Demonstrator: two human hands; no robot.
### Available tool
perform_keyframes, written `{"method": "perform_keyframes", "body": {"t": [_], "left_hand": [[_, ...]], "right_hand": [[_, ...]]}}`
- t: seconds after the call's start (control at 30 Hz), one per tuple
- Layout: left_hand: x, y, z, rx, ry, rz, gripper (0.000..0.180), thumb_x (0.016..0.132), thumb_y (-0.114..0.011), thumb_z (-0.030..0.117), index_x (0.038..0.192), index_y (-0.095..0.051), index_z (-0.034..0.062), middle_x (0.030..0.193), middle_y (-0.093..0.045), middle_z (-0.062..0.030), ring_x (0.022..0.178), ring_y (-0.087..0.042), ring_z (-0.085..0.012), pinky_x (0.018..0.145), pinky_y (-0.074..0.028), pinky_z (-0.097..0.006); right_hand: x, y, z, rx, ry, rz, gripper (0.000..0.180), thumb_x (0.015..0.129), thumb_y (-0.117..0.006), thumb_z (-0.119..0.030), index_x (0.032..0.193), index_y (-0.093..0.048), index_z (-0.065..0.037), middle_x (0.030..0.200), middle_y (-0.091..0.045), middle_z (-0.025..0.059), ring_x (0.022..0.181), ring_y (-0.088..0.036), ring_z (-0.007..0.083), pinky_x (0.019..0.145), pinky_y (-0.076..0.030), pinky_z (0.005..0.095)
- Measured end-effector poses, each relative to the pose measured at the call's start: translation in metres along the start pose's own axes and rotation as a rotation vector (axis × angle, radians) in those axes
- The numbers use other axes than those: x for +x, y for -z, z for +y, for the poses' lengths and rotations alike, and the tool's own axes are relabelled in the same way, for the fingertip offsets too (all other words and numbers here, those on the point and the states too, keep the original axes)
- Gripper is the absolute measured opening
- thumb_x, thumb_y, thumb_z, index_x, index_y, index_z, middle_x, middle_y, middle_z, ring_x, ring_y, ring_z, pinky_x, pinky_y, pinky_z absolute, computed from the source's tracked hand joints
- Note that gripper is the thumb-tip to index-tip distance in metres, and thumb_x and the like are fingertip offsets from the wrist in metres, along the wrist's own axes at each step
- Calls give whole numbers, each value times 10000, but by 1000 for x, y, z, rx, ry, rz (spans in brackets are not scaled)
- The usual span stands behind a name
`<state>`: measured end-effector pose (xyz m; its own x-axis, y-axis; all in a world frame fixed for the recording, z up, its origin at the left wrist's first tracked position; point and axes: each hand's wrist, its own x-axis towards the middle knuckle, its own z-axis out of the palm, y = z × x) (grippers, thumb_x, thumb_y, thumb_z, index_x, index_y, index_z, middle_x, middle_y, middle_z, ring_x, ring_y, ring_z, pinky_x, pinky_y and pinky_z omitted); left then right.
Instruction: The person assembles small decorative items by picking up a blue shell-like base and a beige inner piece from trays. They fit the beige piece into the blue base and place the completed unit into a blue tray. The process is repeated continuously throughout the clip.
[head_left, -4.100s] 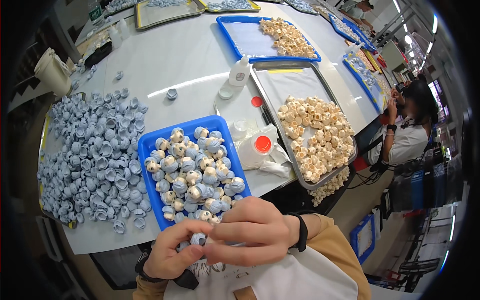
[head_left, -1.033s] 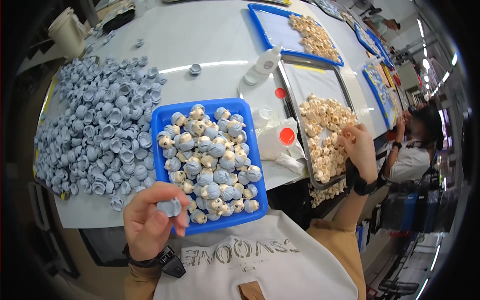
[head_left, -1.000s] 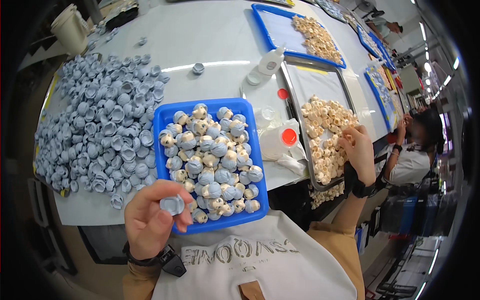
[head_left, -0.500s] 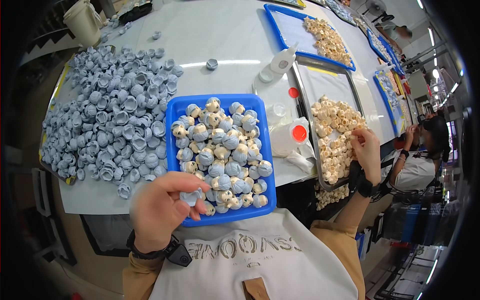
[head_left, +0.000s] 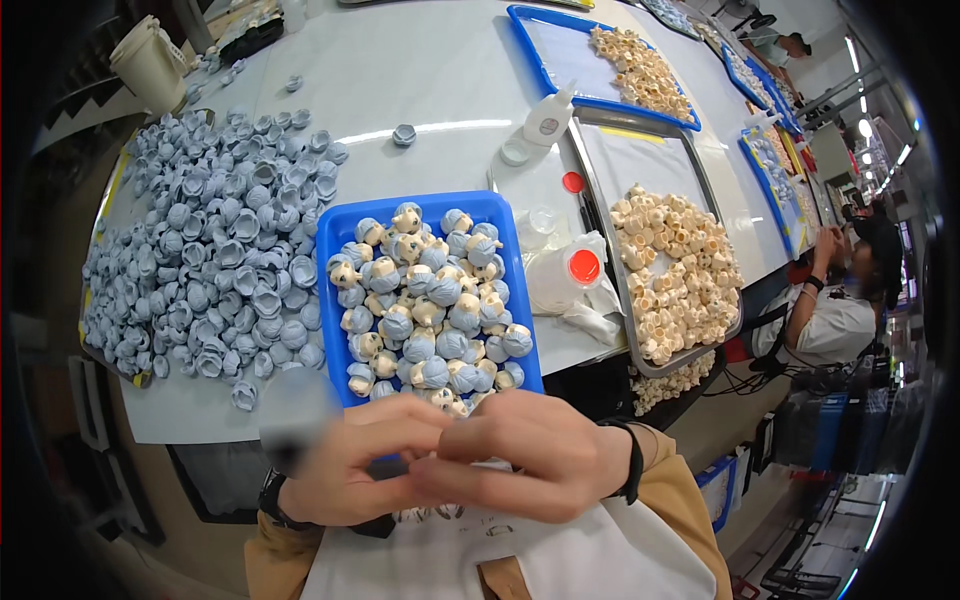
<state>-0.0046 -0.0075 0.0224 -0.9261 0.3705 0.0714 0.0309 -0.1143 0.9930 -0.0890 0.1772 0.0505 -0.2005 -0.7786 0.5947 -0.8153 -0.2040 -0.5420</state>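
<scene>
My left hand (head_left: 370, 465) and my right hand (head_left: 530, 455) meet in front of my chest, at the near edge of a blue tray (head_left: 525, 300). Both have their fingers curled and pressed together. What lies between them is hidden; a moment ago the left fingers held a pale blue hollow cap. In the tray lie many small doll heads (head_left: 430, 372), cream with pale blue hair caps. To the left spreads a large heap of loose pale blue caps (head_left: 235, 225). Cream hollow head pieces (head_left: 670, 280) fill the near part of a metal tray (head_left: 735, 325) on the right.
Between the trays stand a white tub with a red top (head_left: 565, 278), a white squeeze bottle (head_left: 548, 120) and a crumpled tissue (head_left: 595, 325). Farther back is another blue tray (head_left: 530, 55) with cream pieces. A beige bucket (head_left: 150, 65) stands far left; a co-worker (head_left: 840, 310) sits at right.
My right hand has come from the cream pieces in the metal tray to my left hand. The left hand has lowered slightly, and the cap in it no longer shows.
</scene>
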Motion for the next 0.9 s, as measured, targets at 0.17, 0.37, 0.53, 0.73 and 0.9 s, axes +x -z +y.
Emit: {"method": "perform_keyframes", "body": {"t": [0.17, 0.37, 0.53, 0.73, 0.9], "left_hand": [[-1, 6, -7, -53, -85, -115, 226, 770, -704, 83, 956, -625, -18, 1009, -580, -109, 806, -576, -145, 638, -476, -238], [-8, -8, -7, -302, -21, 445, 259, 851, -592, 67, 1079, -555, -52, 1097, -539, -160, 786, -590, -152, 666, -514, -266], [-13, -6, -7, -288, -155, 518, 301, 851, -597, 97, 1086, -521, -75, 1012, -564, -213, 724, -602, -170, 655, -527, -282], [-11, -3, -11, -334, -169, 474, 293, 829, -614, 68, 1069, -520, -71, 1075, -532, -227, 833, -605, -210, 718, -522, -309], [-9, -5, -17, -373, -267, 449, 302, 834, -584, 28, 1111, -504, -62, 1102, -523, -227, 908, -592, -233, 794, -505, -349]], "right_hand": [[-4, -4, 2, 117, 10, 2, 237, 735, -652, -38, 960, -659, 33, 895, -601, 122, 595, -536, 155, 484, -398, 245], [-14, 51, 8, -244, -447, 287, 328, 589, -618, 95, 890, -671, -22, 874, -611, 125, 735, -600, 232, 632, -481, 315], [-26, 73, 48, -476, -611, 142, 240, 684, -644, 66, 908, -661, -18, 862, -605, 102, 764, -592, 251, 658, -477, 318], [-29, 72, 52, -531, -596, 67, 218, 688, -650, 57, 890, -659, -24, 836, -593, 92, 766, -567, 263, 669, -463, 338], [-30, 71, 50, -420, -667, 142, 214, 683, -680, 30, 888, -658, -28, 833, -601, 100, 743, -590, 252, 656, -474, 317]]}}
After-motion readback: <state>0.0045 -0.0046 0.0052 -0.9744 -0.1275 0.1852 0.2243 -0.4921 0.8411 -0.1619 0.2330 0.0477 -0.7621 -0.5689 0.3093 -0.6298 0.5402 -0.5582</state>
